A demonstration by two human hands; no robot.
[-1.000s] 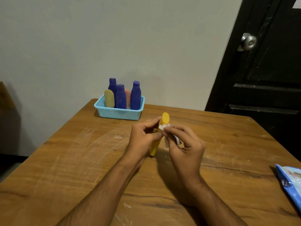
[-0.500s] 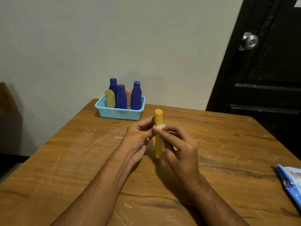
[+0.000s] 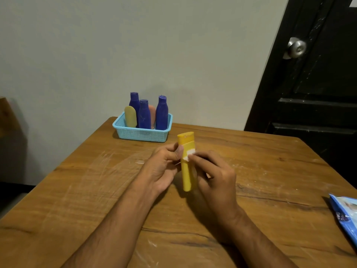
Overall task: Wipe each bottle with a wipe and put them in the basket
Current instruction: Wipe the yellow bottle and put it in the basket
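A yellow bottle [image 3: 187,171] stands nearly upright above the middle of the wooden table [image 3: 77,190]. My left hand [image 3: 162,167] grips it from the left, thumb on its front. My right hand [image 3: 214,176] pinches a small white wipe [image 3: 189,154] against the bottle's upper part. At the table's far edge sits a light blue basket [image 3: 142,133] holding three dark blue bottles [image 3: 161,113], a pale yellow bottle [image 3: 130,116] and a pink one [image 3: 152,113], mostly hidden behind the others.
A blue wipes packet [image 3: 345,215] lies at the table's right edge, partly out of frame. A black door with a metal knob [image 3: 296,47] stands behind the table on the right. A grey wall runs behind the basket.
The yellow bottle has turned from tilted to upright and rotated in my left hand, showing a wider face. The wipe has stayed at the upper part while both hands shifted slightly.
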